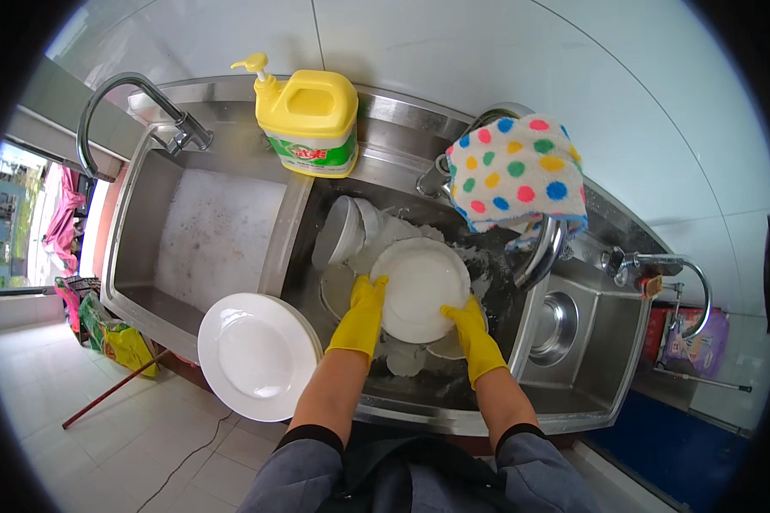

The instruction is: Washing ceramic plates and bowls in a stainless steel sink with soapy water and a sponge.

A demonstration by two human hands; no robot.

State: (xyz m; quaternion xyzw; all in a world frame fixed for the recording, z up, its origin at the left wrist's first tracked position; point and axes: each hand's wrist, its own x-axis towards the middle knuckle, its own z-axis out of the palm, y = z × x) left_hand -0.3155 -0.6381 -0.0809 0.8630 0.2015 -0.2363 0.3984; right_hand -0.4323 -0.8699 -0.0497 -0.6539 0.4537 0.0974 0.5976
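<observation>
Both my hands wear yellow rubber gloves and grip a white plate (423,288) by opposite edges, over the water in the middle basin (385,401) of a stainless steel sink. My left hand (363,308) has the plate's left rim, thumb on top. On the right rim, my right hand (471,327) holds on, its thumb also over the edge. White bowls (339,232) lie tilted in the water at the upper left. More white dishes sit partly under water around the plate, some hidden by it and by my gloves.
Stacked white plates (256,359) rest on the sink's front edge. A yellow detergent jug (311,122) stands behind; foamy water (221,237) fills the left basin. A dotted cloth (516,173) drapes the middle faucet (542,253). The right basin (584,346) has a drain. More faucets (144,83) flank.
</observation>
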